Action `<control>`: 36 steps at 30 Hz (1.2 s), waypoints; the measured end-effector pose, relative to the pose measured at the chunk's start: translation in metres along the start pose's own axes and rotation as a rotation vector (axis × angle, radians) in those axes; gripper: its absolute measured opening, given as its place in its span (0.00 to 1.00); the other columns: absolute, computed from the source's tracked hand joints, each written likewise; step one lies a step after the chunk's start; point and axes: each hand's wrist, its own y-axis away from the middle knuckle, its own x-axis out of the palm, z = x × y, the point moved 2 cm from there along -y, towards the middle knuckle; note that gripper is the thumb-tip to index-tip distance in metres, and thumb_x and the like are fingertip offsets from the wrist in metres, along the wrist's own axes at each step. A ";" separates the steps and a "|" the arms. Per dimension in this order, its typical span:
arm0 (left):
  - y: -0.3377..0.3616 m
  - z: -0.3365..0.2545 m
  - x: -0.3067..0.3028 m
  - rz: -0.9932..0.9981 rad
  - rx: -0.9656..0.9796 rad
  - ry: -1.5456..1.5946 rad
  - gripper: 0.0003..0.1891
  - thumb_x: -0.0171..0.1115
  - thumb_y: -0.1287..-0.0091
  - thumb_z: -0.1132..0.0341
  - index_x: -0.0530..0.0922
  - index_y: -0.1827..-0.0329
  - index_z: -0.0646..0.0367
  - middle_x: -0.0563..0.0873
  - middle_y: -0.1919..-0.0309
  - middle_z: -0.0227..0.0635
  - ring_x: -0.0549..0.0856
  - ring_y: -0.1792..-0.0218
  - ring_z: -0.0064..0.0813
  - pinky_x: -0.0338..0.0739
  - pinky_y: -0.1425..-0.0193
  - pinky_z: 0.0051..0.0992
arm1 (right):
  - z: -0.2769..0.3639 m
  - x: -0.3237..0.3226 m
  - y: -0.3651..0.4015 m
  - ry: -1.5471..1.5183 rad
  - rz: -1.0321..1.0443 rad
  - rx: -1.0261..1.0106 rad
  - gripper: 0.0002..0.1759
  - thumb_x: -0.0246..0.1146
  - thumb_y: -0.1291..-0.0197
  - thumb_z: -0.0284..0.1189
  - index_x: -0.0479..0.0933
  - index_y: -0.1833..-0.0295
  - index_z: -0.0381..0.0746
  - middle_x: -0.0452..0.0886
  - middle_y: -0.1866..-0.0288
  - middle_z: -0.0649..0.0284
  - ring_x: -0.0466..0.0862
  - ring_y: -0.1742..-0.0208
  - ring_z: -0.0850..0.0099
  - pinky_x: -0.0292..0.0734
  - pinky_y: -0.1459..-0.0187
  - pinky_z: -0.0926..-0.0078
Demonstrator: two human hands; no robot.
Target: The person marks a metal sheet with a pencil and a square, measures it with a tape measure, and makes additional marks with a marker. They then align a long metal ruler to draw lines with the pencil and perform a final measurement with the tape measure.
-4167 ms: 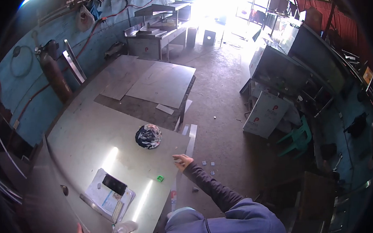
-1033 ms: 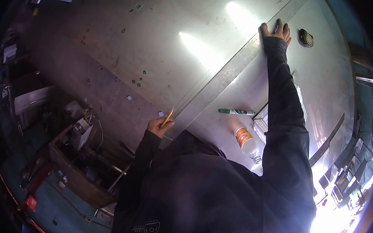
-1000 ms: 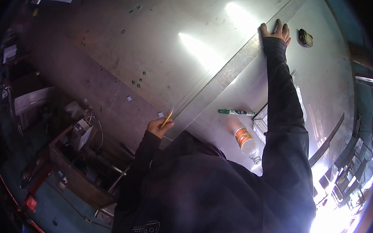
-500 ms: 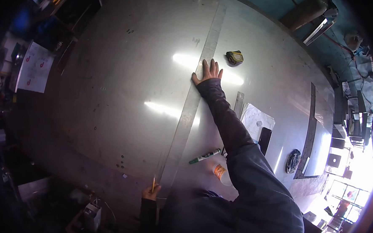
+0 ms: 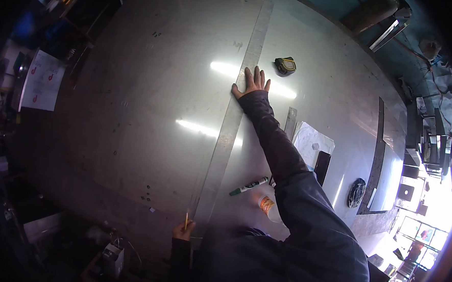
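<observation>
A long metal straightedge lies across a large grey metal sheet, running from the far edge toward my body. My right hand presses flat on the straightedge, fingers spread and thumb out to the left. Close to my body, my left hand is closed around a yellow pencil, held upright beside the near end of the straightedge. A black-and-yellow tape measure rests just beyond my right hand. Near my right arm lie a green-and-white marker and a cup-like container with an orange label.
Right of my arm are papers, a dark phone-like slab, a short metal strip and a black coiled bundle. A dark flat bar lies farther right. At left stands a white sheet with red marks.
The view has shifted very slightly. Both hands keep their places, the right on the straightedge and the left with the pencil.
</observation>
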 end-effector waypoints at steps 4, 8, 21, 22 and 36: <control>0.001 -0.003 0.001 -0.006 -0.025 -0.005 0.13 0.71 0.43 0.67 0.82 0.61 0.68 0.85 0.67 0.33 0.81 0.62 0.22 0.75 0.54 0.22 | 0.000 0.000 0.000 -0.007 0.004 -0.002 0.45 0.58 0.51 0.55 0.57 0.28 0.48 0.47 0.24 0.51 0.42 0.23 0.55 0.31 0.29 0.44; 0.002 -0.002 0.000 0.002 -0.018 0.000 0.13 0.71 0.43 0.67 0.82 0.60 0.68 0.84 0.67 0.33 0.81 0.62 0.21 0.74 0.54 0.22 | 0.000 -0.001 0.000 -0.009 0.014 -0.006 0.46 0.58 0.51 0.55 0.56 0.28 0.48 0.47 0.24 0.51 0.42 0.23 0.55 0.31 0.29 0.44; -0.001 0.001 0.001 0.013 -0.002 -0.012 0.15 0.70 0.42 0.63 0.82 0.60 0.67 0.83 0.69 0.30 0.79 0.65 0.18 0.74 0.58 0.20 | -0.009 0.021 0.000 0.098 -0.162 -0.176 0.46 0.55 0.49 0.59 0.58 0.29 0.46 0.51 0.25 0.51 0.48 0.24 0.52 0.36 0.30 0.41; 0.001 0.003 0.000 -0.005 -0.034 -0.006 0.15 0.70 0.42 0.63 0.82 0.60 0.67 0.83 0.69 0.30 0.79 0.65 0.18 0.74 0.58 0.20 | -0.010 0.024 -0.001 0.078 -0.160 -0.144 0.46 0.55 0.49 0.60 0.57 0.28 0.49 0.49 0.24 0.50 0.46 0.23 0.54 0.34 0.29 0.43; -0.005 0.006 0.003 0.067 0.011 0.018 0.12 0.68 0.40 0.67 0.82 0.60 0.68 0.84 0.69 0.31 0.80 0.65 0.18 0.74 0.57 0.19 | -0.016 0.030 -0.008 0.087 -0.080 -0.103 0.46 0.52 0.51 0.63 0.56 0.27 0.53 0.47 0.24 0.52 0.43 0.23 0.58 0.31 0.29 0.45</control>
